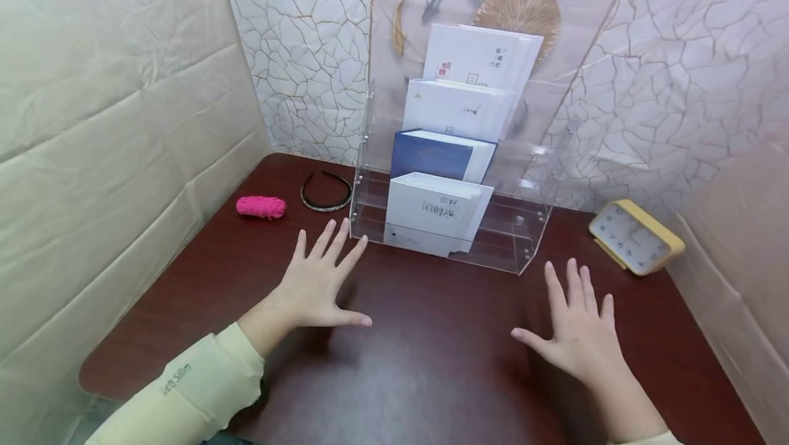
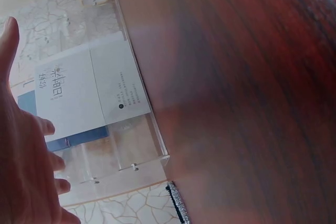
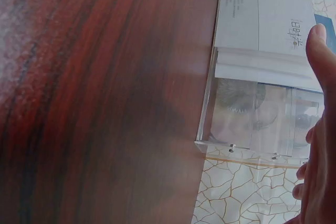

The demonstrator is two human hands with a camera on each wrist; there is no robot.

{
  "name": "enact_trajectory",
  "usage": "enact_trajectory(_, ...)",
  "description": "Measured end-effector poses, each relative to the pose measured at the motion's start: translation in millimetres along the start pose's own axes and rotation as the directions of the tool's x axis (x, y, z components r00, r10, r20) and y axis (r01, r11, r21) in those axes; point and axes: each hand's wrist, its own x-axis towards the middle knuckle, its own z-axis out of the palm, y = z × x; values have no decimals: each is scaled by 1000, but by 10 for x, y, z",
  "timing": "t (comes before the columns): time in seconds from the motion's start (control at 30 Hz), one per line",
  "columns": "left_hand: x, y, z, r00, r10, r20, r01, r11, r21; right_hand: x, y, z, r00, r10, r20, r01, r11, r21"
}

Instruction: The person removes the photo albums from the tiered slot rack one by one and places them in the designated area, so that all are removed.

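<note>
My left hand (image 1: 311, 287) hovers over the table with its fingers spread and holds nothing. Its fingertips point toward the left front corner of a clear acrylic rack (image 1: 493, 253). On the right, my right hand (image 1: 582, 335) is also spread and holds nothing, between the rack and the yellow clock (image 1: 635, 239). Stepped tiers of the rack carry a white front book (image 1: 425, 215), a blue book (image 1: 431, 156), a white book (image 1: 456, 109) and another white book (image 1: 471, 55) at the top. The left wrist view shows the front book's cover (image 2: 94, 87) behind the clear panel.
A pink yarn skein (image 1: 261, 207) and a dark toothed headband (image 1: 327, 207) lie on the dark red table (image 1: 419, 363), left of the rack. Pale padded fabric (image 1: 123, 89) walls the left side. Behind the rack hangs a crackle-patterned backdrop (image 1: 302, 48).
</note>
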Motion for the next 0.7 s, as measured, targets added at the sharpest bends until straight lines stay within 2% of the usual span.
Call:
enact_trajectory(0.2, 11, -11, 40, 1000, -7, 9, 7, 1000, 5, 19, 13, 6, 1000, -5, -1, 5, 1000, -14)
enact_trajectory(0.3, 38, 29, 59, 1000, 2, 13, -2, 1000, -5, -38, 41, -11, 1000, 9, -2, -9, 1000, -29)
enact_trajectory(0.43, 62, 51, 46, 1000, 3, -5, -3, 1000, -23, -58, 49, -32, 1000, 18, -1, -18, 999, -26)
enact_trajectory(0.5, 73, 43, 18, 1000, -5, -30, 4, 999, -43, -36, 40, -39, 1000, 17, -3, -17, 1000, -14)
enact_trajectory(0.6, 101, 11, -56, 994, -27, -110, 15, 994, -105, 25, 19, -72, 1000, 11, -25, -10, 1000, 26)
enact_trajectory(0.7, 177, -51, -147, 974, -61, -216, 14, 977, -214, 96, 20, -152, 998, 10, -67, -1, 989, 146)
